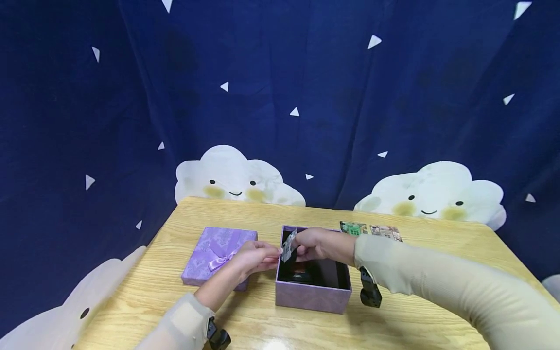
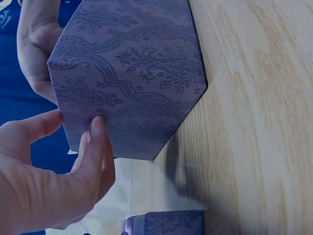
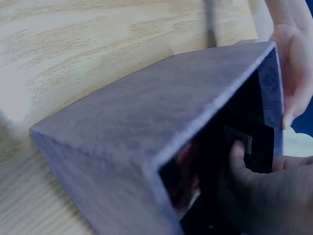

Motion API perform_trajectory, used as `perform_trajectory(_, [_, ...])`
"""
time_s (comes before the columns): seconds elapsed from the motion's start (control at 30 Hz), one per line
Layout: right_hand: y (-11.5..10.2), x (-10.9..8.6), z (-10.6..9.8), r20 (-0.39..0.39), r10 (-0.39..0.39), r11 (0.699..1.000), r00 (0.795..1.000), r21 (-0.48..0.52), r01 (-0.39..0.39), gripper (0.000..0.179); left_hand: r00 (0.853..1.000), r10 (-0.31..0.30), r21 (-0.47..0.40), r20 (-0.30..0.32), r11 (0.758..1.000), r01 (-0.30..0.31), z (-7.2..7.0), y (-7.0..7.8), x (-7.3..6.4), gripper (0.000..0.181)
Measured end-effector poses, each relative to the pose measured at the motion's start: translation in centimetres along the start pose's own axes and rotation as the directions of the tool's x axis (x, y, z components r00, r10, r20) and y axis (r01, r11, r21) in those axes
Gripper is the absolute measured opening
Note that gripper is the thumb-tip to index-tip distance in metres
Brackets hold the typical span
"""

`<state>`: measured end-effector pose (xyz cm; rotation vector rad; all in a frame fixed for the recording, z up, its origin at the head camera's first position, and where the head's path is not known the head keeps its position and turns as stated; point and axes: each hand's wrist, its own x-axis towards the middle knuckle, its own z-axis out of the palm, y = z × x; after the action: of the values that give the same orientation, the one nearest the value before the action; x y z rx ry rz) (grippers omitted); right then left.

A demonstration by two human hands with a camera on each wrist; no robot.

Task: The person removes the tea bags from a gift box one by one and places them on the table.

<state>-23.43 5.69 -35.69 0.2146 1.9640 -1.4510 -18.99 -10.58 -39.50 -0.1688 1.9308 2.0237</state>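
Observation:
My right hand (image 1: 316, 243) reaches into a purple patterned box (image 1: 312, 297) and pinches a small picture card (image 1: 288, 247). Toward the head camera, the card shows a greyish building picture. In the right wrist view its black back (image 3: 261, 142) carries a barcode label, with my thumb beside it. My left hand (image 1: 258, 255) touches the box's left side: the thumb is at the rim and the fingertips rest on the outer wall (image 2: 132, 83). Inside the dark box lies a shiny dark thing with a reddish patch (image 3: 188, 161), too dim to name.
The purple lid (image 1: 218, 250) with a ribbon bow lies left of the box. Beyond my right forearm, a green picture card (image 1: 353, 228) and a brownish picture card (image 1: 386, 232) lie on the wooden table (image 1: 420, 301). A blue curtain with clouds hangs behind.

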Motion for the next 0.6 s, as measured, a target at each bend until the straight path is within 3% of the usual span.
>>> perform_trajectory(0.3, [-0.3,-1.6,-0.9,-0.017,-0.027,0.999,0.999,-0.037,0.027,0.038,1.0,0.004,0.001,0.01,1.0,-0.004,-0.2,-0.1,0.0,0.023])
perform_trajectory(0.6, [0.5,-3.2,-1.7,-0.069,-0.037,0.999,0.997,0.021,0.039,0.034,1.0,0.006,0.007,0.016,1.0,-0.006,-0.1,-0.2,0.2,0.026])
